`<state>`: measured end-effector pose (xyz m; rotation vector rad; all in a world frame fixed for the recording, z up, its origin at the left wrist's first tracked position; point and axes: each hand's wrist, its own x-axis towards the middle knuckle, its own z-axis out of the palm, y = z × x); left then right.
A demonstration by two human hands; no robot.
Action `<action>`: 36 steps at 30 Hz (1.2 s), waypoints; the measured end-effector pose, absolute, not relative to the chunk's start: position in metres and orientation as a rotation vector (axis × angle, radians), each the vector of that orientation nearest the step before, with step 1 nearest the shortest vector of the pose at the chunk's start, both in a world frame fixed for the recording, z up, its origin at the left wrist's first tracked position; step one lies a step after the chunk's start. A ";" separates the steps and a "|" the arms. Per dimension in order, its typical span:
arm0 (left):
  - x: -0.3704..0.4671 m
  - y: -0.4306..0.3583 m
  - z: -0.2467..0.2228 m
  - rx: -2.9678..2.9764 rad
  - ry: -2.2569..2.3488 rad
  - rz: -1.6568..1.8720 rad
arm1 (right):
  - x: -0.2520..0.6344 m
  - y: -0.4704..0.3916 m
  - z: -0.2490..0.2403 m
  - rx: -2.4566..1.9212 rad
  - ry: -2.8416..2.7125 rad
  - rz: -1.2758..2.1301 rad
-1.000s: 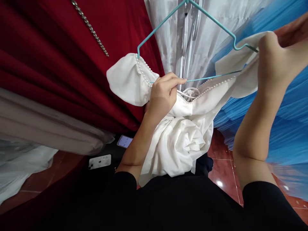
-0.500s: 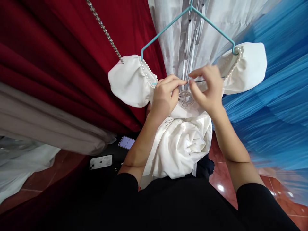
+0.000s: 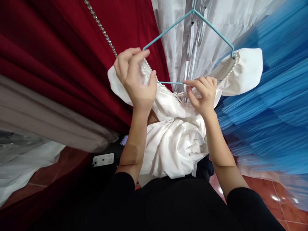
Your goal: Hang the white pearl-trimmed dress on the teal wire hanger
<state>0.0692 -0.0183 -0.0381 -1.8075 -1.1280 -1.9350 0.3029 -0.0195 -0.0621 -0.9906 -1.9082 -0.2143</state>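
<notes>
A white dress [image 3: 178, 144] with pearl-beaded edging hangs on a light-blue hanger [image 3: 214, 29], its lower part gathered in folds. My left hand [image 3: 136, 77] is over the left puffed sleeve, close to the beaded edge and the hanger's left shoulder. Its thumb stands apart from the fingers. With its fingertips, my right hand [image 3: 202, 94] pinches the hanger's lower bar near the middle, above the neckline. The right sleeve [image 3: 249, 69] spreads beside the hanger's right end. My left hand covers much of the left sleeve.
Dark red cloth [image 3: 79, 64] hangs at the left, with a jewelled chain [image 3: 103, 30] before it. Blue tulle [image 3: 269, 112] fills the right side. A white phone [image 3: 103, 159] and part of a second phone [image 3: 124, 140] lie on a black surface at the lower left.
My left hand has moved left and up from the middle of the hanger bar to the left sleeve, and its fingers have spread. My right hand has lowered slightly along the bar.
</notes>
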 end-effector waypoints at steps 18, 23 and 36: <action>0.028 0.006 -0.003 -1.390 -1.605 -2.105 | 0.320 -0.014 -0.059 -0.936 -1.958 -0.216; 0.004 0.013 -0.001 -1.416 -1.738 -2.042 | 0.318 -0.014 -0.060 -0.918 -1.937 -0.238; 0.030 -0.056 -0.064 -2.112 -1.516 -1.771 | 0.308 -0.016 -0.062 -0.894 -1.947 -0.094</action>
